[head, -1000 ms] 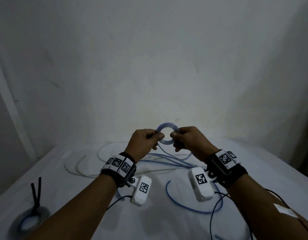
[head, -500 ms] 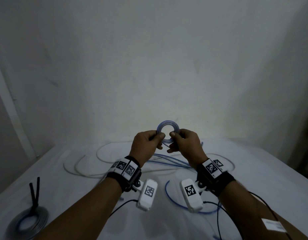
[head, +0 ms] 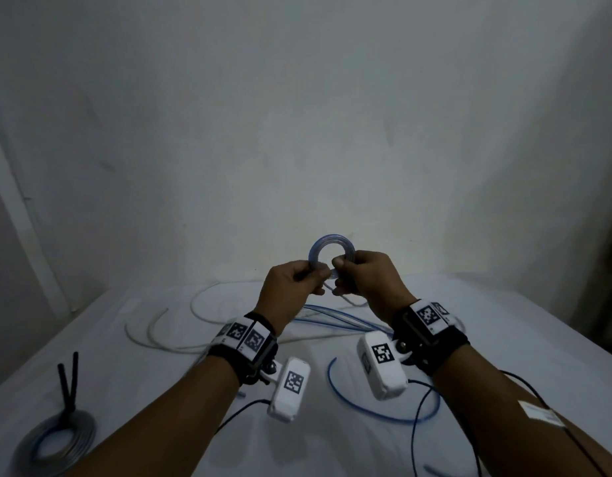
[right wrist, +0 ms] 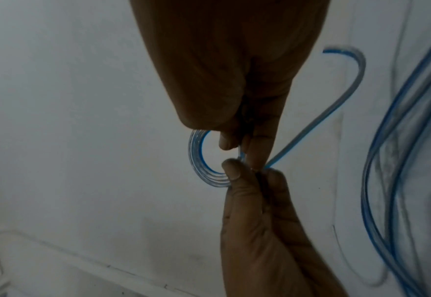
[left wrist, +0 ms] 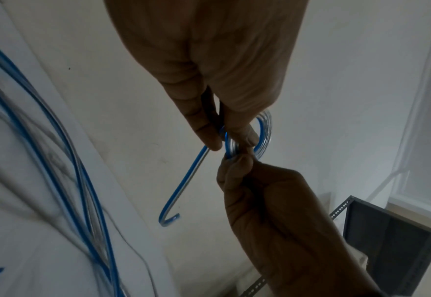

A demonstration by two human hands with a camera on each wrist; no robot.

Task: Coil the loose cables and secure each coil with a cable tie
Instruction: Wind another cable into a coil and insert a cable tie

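Both grips pinching small blue-and-clear coil (head: 332,251), held up above table (head: 504,339): left hand (head: 291,287) nipping lower-left rim, right hand (head: 366,280) nipping right side, thumbs nearly touching. Free tail (left wrist: 184,180) dangling below; loose cables (head: 339,320) lying on table beneath. Probably light, springy, smooth tubing, apt to unwind; best gripped across all turns where they overlap.

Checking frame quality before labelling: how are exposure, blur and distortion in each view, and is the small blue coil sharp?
Head view: dim, dark corners, wide-angle bending at the edges; the small blue-and-clear cable coil reads clearly between left hand and right hand. Left wrist view: coil sharp, loose blue cables at left blurred. Right wrist view: hands underexposed, coil fairly sharp, cables at right smeared.
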